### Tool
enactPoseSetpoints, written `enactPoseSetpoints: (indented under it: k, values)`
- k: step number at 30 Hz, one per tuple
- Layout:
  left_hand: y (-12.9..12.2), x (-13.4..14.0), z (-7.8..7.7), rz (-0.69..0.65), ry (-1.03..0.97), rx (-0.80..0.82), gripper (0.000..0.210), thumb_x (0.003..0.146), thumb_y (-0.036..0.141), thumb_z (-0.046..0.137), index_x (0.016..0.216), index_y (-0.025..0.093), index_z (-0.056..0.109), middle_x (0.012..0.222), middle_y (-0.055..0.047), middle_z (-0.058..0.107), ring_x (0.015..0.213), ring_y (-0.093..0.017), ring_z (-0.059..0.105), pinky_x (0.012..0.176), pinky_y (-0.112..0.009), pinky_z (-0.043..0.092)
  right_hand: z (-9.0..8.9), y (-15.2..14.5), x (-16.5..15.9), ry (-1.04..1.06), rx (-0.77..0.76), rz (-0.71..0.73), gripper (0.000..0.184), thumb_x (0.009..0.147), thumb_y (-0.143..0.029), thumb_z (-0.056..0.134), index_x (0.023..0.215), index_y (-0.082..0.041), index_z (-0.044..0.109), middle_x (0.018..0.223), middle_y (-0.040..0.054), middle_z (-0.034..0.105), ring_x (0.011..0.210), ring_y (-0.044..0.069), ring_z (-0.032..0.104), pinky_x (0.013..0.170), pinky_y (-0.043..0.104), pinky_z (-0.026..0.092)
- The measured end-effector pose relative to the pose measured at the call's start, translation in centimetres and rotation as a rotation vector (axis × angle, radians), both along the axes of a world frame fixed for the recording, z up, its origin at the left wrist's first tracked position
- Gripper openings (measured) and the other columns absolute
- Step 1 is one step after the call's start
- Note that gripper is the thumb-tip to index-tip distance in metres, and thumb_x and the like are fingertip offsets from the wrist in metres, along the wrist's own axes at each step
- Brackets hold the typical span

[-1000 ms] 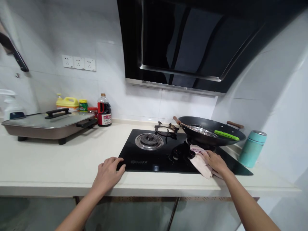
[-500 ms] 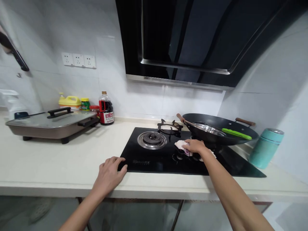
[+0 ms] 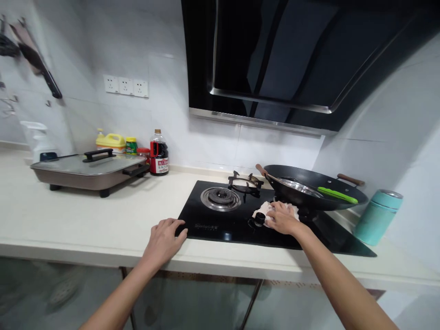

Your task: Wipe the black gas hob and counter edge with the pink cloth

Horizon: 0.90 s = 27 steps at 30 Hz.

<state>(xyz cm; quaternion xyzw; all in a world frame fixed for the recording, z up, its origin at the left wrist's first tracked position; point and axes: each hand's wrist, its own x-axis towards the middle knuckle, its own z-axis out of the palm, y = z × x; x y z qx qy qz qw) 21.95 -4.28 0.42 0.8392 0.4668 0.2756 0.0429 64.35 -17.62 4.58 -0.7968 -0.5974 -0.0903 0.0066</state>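
Head camera: Right of a lidded pan (image 3: 89, 178), the left hand (image 3: 165, 240), thumb apart and holding nothing, rests at the front-left corner of a cooktop (image 3: 237, 224); past a knob (image 3: 259, 219), a pale cloth (image 3: 264, 208) lies gripped under the right hand (image 3: 283, 220), before a wok (image 3: 302, 198).

Cannot see part of the cloth (image 3: 263, 210) beneath the right hand (image 3: 282, 219), nor the surface under the wok (image 3: 305, 199). Cannot read the small print on the sauce bottle (image 3: 162, 164) or the lettering on the cooktop (image 3: 240, 218). Lose the range hood (image 3: 288, 59) at the top edge, both forearms (image 3: 338, 277) at the bottom. Cannot identify the blurred dark object (image 3: 7, 47) cut off at left.
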Motion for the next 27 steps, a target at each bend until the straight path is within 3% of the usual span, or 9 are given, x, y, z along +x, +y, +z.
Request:
enactPoseSetpoints:
  k: [3, 7, 10, 13, 17, 21, 27]
  values:
    - [-0.3, 0.1, 0.3, -0.001, -0.010, -0.011, 0.036, 0.096, 0.039, 0.051, 0.119, 0.023, 0.074, 0.127, -0.011, 0.072, 0.125, -0.031, 0.059, 0.106, -0.048, 0.040, -0.7, -0.1, -0.9, -0.034, 0.062, 0.023, 0.034, 0.095, -0.039, 0.051, 0.108, -0.022, 0.078, 0.146, 0.0171, 0.051, 0.140, 0.038, 0.038, 0.114, 0.065, 0.028]
    - [-0.5, 0.1, 0.4, 0.008, -0.024, -0.012, 0.035, 0.096, 0.038, 0.052, 0.117, 0.023, 0.075, 0.126, -0.011, 0.073, 0.125, -0.031, 0.059, 0.106, -0.047, 0.040, -2.5, -0.5, -1.7, -0.090, 0.227, 0.047, 0.027, 0.093, -0.032, 0.052, 0.097, -0.021, 0.076, 0.134, 0.0154, 0.056, 0.135, 0.034, 0.042, 0.118, 0.063, 0.022]
    - [-0.4, 0.0, 0.2, -0.007, -0.041, -0.015, 0.035, 0.096, 0.039, 0.052, 0.117, 0.023, 0.075, 0.126, -0.011, 0.073, 0.125, -0.031, 0.059, 0.106, -0.047, 0.041, -4.2, -1.0, -1.6, -0.118, 0.392, 0.061, 0.022, 0.092, -0.035, 0.056, 0.094, -0.023, 0.074, 0.131, 0.0130, 0.058, 0.135, 0.032, 0.043, 0.118, 0.062, 0.022]
    - [-0.2, 0.0, 0.0, -0.011, -0.047, -0.017, 0.035, 0.096, 0.039, 0.053, 0.116, 0.023, 0.075, 0.125, -0.011, 0.073, 0.125, -0.031, 0.059, 0.106, -0.048, 0.040, -5.3, -1.4, -1.2, -0.129, 0.437, 0.085, 0.022, 0.093, -0.042, 0.058, 0.097, -0.026, 0.073, 0.134, 0.0120, 0.057, 0.139, 0.033, 0.040, 0.118, 0.063, 0.021]
    - [-0.1, -0.1, -0.2, -0.012, -0.045, -0.019, 0.036, 0.096, 0.040, 0.051, 0.117, 0.021, 0.075, 0.125, -0.011, 0.073, 0.125, -0.031, 0.058, 0.107, -0.048, 0.040, -5.5, -2.2, -0.9, -0.110, 0.431, 0.136, 0.023, 0.094, -0.043, 0.059, 0.098, -0.025, 0.072, 0.136, 0.0124, 0.057, 0.139, 0.033, 0.041, 0.119, 0.062, 0.024]
    - [-0.2, 0.0, -0.1, -0.011, -0.045, -0.011, 0.036, 0.096, 0.040, 0.051, 0.117, 0.022, 0.075, 0.126, -0.011, 0.073, 0.124, -0.031, 0.058, 0.106, -0.048, 0.040, -5.1, -3.5, -1.2, 0.004, 0.412, 0.255, 0.026, 0.095, -0.045, 0.057, 0.087, -0.024, 0.071, 0.129, 0.0126, 0.061, 0.138, 0.033, 0.045, 0.116, 0.053, 0.035]
    - [-0.6, 0.2, 0.4, 0.009, -0.005, -0.020, 0.040, 0.095, 0.041, 0.049, 0.120, 0.021, 0.074, 0.128, -0.013, 0.072, 0.125, -0.033, 0.058, 0.106, -0.050, 0.040, -5.1, -6.7, -4.1, 0.145, 0.479, 0.373, 0.031, 0.097, -0.044, 0.054, 0.077, -0.024, 0.065, 0.116, 0.0114, 0.065, 0.132, 0.032, 0.051, 0.111, 0.047, 0.044]
